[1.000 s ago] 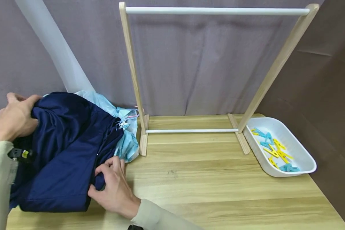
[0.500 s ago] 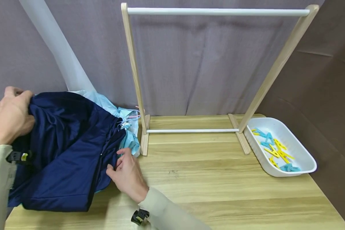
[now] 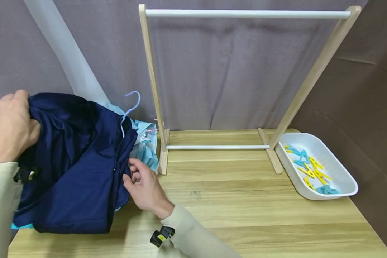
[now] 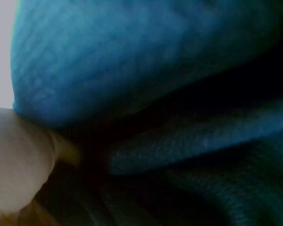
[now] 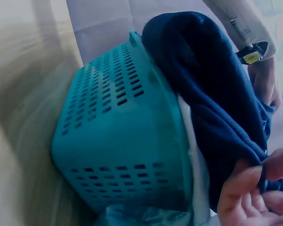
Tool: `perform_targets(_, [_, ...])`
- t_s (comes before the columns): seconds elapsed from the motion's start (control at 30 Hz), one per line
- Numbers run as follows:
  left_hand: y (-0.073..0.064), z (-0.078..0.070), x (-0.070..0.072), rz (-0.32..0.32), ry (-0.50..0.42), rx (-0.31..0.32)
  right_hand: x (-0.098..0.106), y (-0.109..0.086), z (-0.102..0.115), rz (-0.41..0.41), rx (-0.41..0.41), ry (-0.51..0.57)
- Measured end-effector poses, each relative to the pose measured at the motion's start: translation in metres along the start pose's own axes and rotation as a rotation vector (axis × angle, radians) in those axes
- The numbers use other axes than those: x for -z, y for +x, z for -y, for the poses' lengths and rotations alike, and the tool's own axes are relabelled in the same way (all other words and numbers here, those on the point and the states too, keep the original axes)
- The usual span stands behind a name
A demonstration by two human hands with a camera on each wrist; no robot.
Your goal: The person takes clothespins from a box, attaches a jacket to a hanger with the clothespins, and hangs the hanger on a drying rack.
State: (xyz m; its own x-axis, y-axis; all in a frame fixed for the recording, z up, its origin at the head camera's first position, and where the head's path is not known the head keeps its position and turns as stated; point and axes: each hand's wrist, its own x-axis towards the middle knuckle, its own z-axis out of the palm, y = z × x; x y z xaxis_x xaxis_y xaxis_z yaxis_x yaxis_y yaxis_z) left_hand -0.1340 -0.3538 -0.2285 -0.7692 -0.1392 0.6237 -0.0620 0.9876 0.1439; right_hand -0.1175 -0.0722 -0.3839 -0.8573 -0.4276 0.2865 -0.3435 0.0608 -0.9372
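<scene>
A navy garment [image 3: 74, 168] lies bunched over a teal laundry basket [image 5: 127, 136], seen from the side in the right wrist view. A lavender clothes hanger [image 3: 133, 104] sticks its hook up from the garment's upper right part. My left hand [image 3: 11, 127] grips the garment's upper left edge, its fingertips hidden by cloth; close up, the left wrist view shows dark cloth [image 4: 108, 61] beside the thumb. At the right edge of the garment, my right hand [image 3: 145, 184] pinches the cloth between thumb and fingers.
Light blue cloth [image 3: 148, 154] shows behind the garment. A wooden rack [image 3: 147, 53] with a white top rod [image 3: 245, 14] stands on the wooden table [image 3: 219, 215]. At right sits a white tray [image 3: 345, 179] with several yellow and blue clothespins [image 3: 316, 172].
My right hand has moved right and slightly up along the garment's edge. The left hand has shifted up and left. The hanger's hook now stands upright above the cloth.
</scene>
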Motion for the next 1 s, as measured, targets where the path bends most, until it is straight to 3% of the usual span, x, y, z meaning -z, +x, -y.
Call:
perform_targets(0.2, [0.01, -0.025, 0.011, -0.12, -0.046, -0.055, 0.014, 0.002, 0.012, 0.047, 0.227, -0.123])
perform_targets(0.37, [0.024, -0.055, 0.027, -0.166, -0.147, -0.018, 0.03, 0.004, 0.023, -0.005, 0.358, -0.148])
perform_targets(0.53, [0.031, -0.08, 0.036, -0.182, -0.288, -0.023, 0.053, 0.006, 0.034, -0.099, 0.38, -0.125])
perform_targets(0.6, [0.034, -0.089, 0.035, -0.199, -0.368, -0.059, 0.067, 0.007, 0.039, -0.129, 0.379, -0.116])
perform_targets(0.73, [0.036, -0.116, 0.032, -0.217, -0.608, -0.091, 0.101, 0.009, 0.046, -0.191, 0.395, -0.157])
perform_targets(0.87, [0.033, -0.149, 0.028, -0.181, -0.816, -0.085, 0.135, 0.006, 0.05, -0.265, 0.399, -0.218])
perform_targets(1.0, [0.029, -0.179, 0.026, -0.162, -0.873, -0.162, 0.165, 0.0, 0.052, -0.357, 0.404, -0.253])
